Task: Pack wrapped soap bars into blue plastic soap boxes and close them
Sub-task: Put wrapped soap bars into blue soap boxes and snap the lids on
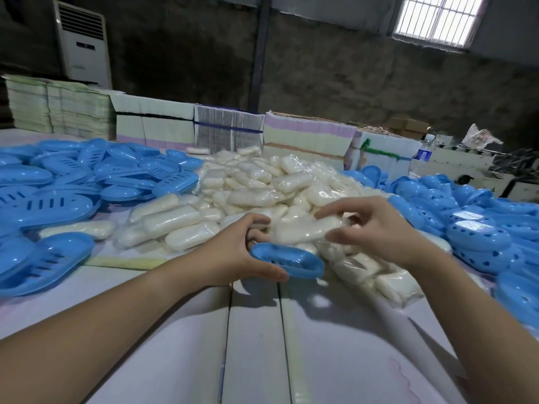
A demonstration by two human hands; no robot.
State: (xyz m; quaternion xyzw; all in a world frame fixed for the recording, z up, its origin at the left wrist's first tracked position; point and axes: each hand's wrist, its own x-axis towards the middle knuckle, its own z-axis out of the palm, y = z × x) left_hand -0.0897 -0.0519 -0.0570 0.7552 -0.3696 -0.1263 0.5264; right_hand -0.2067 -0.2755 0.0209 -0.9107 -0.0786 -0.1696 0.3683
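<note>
Landmark: the soap pile (pixel 271 185), a central heap of wrapped white bars on the table (pixel 175 330).

Left of the soap pile: a spread of open blue box halves (pixel 87 176), slotted trays showing, none with soap in them as far as can be seen.

Near edge of the soap pile, left side: left hand (pixel 233 252) curled round one open blue soap box (pixel 288 262), thumb under its near rim, fingers behind. The box looks empty.

Just right of that and slightly above: right hand (pixel 376 228) pinches one wrapped soap bar (pixel 306 230) between thumb and fingertips, the bar poised just above the box, not yet in.

Right of the soap pile: more blue boxes (pixel 481 225), apparently closed, contents hidden.

Judgement: mid-cycle, at the insert step; closing follows. The bulk of the soap remains unpacked.
</note>
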